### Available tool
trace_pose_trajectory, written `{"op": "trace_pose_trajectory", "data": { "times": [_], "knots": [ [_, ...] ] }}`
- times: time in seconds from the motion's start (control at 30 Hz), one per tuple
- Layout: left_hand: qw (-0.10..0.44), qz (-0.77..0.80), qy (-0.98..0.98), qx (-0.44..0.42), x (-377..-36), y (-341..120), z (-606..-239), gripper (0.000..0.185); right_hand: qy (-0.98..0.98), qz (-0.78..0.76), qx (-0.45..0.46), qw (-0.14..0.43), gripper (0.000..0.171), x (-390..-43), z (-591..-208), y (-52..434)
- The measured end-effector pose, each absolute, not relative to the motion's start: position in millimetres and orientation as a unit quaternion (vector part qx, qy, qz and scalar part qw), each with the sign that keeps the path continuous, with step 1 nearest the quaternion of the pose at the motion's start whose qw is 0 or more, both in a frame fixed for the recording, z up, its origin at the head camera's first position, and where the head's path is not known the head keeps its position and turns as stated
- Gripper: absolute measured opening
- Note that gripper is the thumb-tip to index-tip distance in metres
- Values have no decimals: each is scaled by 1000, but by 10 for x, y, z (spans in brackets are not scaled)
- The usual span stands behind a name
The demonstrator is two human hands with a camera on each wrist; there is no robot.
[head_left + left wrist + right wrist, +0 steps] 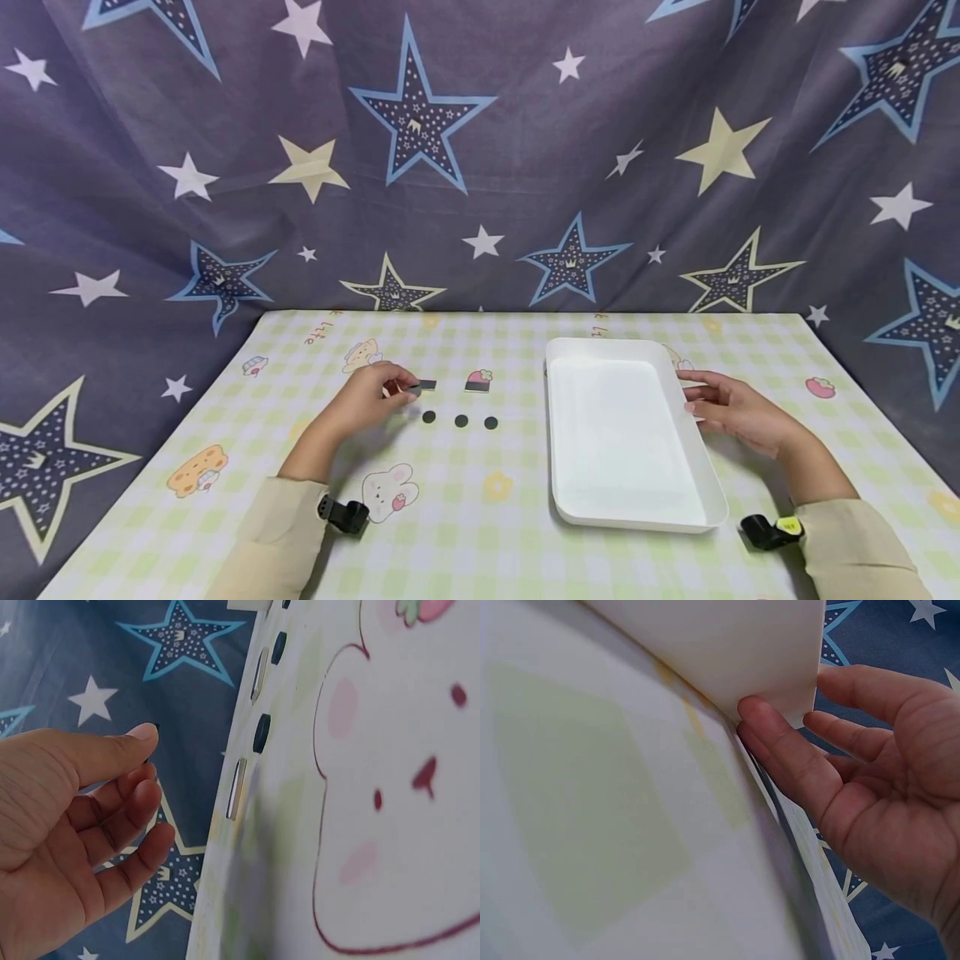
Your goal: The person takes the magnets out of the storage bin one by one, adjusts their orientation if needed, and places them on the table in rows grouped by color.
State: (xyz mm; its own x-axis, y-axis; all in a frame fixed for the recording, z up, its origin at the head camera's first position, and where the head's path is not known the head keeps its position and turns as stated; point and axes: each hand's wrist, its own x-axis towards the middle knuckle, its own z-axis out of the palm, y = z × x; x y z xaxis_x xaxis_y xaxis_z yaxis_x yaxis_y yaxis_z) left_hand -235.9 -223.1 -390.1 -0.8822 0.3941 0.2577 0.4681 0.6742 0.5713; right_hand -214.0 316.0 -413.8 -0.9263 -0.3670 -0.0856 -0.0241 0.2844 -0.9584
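Note:
My left hand (369, 393) pinches a small thin black piece (415, 389) between thumb and fingertips; only a dark edge of it shows past the thumb in the left wrist view. Right behind it lies a small dark rectangular piece (429, 384), with a second rectangular piece (477, 387) farther right. In front of these, three black discs (461, 421) lie in a row on the cloth. My right hand (738, 410) rests its extended fingers at the outer right wall of a white rectangular tray (557, 442), thumb near the rim. Nothing lies inside the tray.
A green-and-white checked cloth (517, 567) with cartoon prints covers the table. Behind and at both sides hangs a dark curtain (495, 183) patterned with stars. The tray stands right of the small pieces.

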Motion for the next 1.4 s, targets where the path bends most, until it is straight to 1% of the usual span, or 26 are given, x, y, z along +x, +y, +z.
{"op": "trace_pose_trajectory", "data": {
  "times": [0.3,0.63,0.83,1.4],
  "knots": [
    [42,-309,-919,-241,-2357,-2314,-3958,10,787,-586,-123,148,67,-2141,-4141,3155],
    [-6,-318,-920,-227,-2382,-2368,-4068,9,788,-584,-126,149,67,-2135,-4137,3141],
    [-24,-319,-921,-223,-2402,-2375,-4126,8,788,-584,-128,148,67,-2139,-4151,3147],
    [-28,-304,-928,-216,-2415,-2325,-4142,8,780,-595,-127,148,65,-2153,-4145,3158]
  ]
}}
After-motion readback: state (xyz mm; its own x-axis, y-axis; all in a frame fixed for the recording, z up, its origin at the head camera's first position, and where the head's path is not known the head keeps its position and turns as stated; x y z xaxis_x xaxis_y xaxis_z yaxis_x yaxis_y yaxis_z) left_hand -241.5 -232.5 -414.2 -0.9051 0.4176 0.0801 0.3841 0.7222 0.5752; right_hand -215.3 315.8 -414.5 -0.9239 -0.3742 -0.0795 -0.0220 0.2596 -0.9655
